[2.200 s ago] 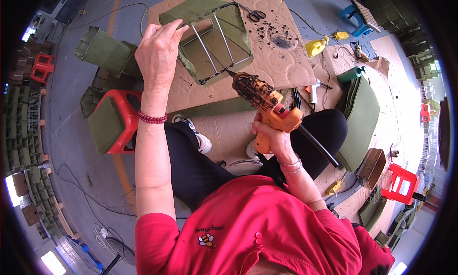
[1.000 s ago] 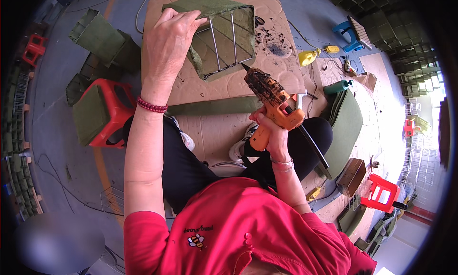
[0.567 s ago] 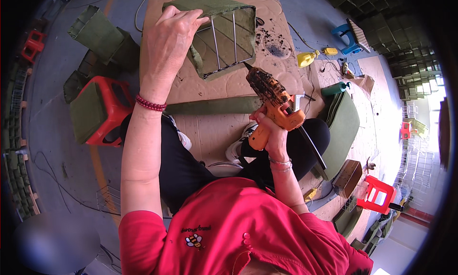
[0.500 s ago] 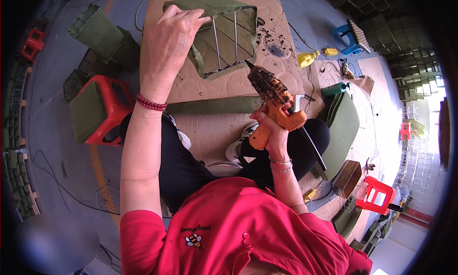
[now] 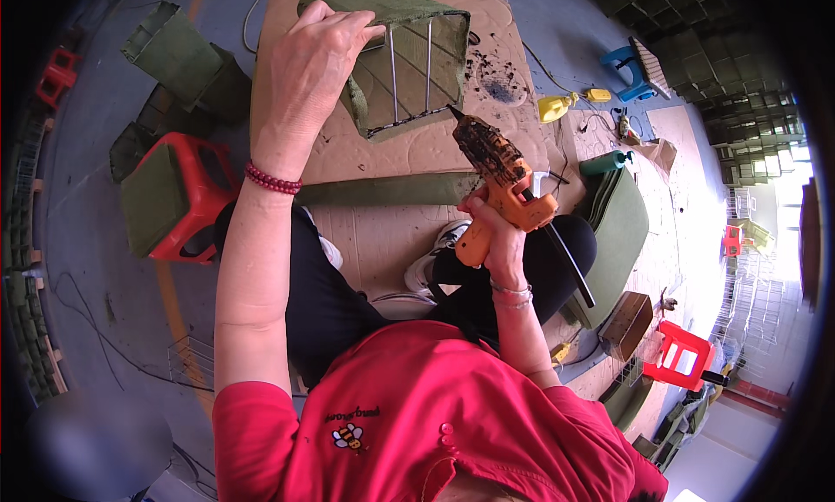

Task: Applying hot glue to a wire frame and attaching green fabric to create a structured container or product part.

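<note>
Black scraps (image 5: 487, 71) lie beside the green fabric box (image 5: 383, 3) the left grip (image 5: 317, 63) pinches; the right grip (image 5: 497, 241) clasps a glue gun (image 5: 500, 167).

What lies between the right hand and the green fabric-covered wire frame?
In the head view, the orange hot glue gun: the right hand grips its handle, and its nozzle points toward the fabric-covered wire frame.

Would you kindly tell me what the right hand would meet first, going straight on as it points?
The right hand leads with its glue gun, which would probably meet the green box first, near its lower right corner; depth there is unclear.
</note>
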`<action>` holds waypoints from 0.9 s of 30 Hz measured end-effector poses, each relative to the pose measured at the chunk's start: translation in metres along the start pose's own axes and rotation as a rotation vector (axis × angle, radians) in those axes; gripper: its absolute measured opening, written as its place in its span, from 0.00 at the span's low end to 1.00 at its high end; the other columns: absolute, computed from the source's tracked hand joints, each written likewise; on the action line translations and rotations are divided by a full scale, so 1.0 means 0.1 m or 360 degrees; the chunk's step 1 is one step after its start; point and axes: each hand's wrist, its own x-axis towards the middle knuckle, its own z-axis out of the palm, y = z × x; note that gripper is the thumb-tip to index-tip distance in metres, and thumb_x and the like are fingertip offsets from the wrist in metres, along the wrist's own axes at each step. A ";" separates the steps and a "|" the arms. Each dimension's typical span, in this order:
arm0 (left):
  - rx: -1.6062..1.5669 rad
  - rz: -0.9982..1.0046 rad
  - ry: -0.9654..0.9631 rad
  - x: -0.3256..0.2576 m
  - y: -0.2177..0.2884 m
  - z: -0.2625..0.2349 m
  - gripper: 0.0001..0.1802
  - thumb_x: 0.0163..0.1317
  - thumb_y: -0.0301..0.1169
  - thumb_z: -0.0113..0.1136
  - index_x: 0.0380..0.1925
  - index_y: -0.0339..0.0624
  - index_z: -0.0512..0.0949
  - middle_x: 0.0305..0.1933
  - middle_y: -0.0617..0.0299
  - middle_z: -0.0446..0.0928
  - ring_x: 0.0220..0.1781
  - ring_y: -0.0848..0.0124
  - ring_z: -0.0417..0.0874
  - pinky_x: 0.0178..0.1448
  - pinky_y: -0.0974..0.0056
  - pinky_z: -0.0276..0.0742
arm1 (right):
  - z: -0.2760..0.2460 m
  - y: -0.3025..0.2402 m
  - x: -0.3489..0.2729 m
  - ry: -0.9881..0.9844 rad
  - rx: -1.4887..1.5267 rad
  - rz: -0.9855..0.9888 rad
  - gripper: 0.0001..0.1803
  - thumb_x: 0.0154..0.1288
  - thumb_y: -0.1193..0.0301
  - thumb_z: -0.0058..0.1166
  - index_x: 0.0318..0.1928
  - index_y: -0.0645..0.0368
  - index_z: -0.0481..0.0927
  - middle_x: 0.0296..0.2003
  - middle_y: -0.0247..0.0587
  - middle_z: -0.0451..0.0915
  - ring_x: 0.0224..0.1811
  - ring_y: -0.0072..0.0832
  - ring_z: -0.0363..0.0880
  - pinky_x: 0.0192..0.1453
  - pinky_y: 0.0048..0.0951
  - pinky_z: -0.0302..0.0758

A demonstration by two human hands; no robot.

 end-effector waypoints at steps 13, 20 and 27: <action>-0.0044 0.0036 0.0029 0.00 0.01 0.01 0.06 0.57 0.34 0.68 0.29 0.45 0.83 0.26 0.66 0.82 0.32 0.67 0.77 0.34 0.63 0.80 | 0.00 0.02 0.01 0.0026 -0.0018 -0.0057 0.12 0.59 0.80 0.60 0.44 0.62 0.76 0.35 0.33 0.78 0.38 0.23 0.80 0.42 0.25 0.75; 0.0044 0.0002 -0.0054 0.03 0.04 0.02 0.10 0.55 0.31 0.69 0.38 0.44 0.86 0.34 0.66 0.86 0.35 0.70 0.81 0.37 0.65 0.80 | 0.03 0.03 -0.04 -0.0031 -0.0028 0.0020 0.12 0.59 0.80 0.60 0.43 0.61 0.76 0.33 0.33 0.78 0.37 0.22 0.79 0.42 0.24 0.74; 0.0032 -0.0004 -0.0070 0.03 0.05 -0.01 0.10 0.56 0.31 0.68 0.39 0.44 0.86 0.34 0.65 0.86 0.35 0.69 0.81 0.38 0.65 0.80 | 0.01 0.06 -0.01 -0.0018 -0.0026 -0.0056 0.12 0.59 0.80 0.59 0.44 0.61 0.76 0.35 0.35 0.77 0.37 0.24 0.80 0.42 0.25 0.74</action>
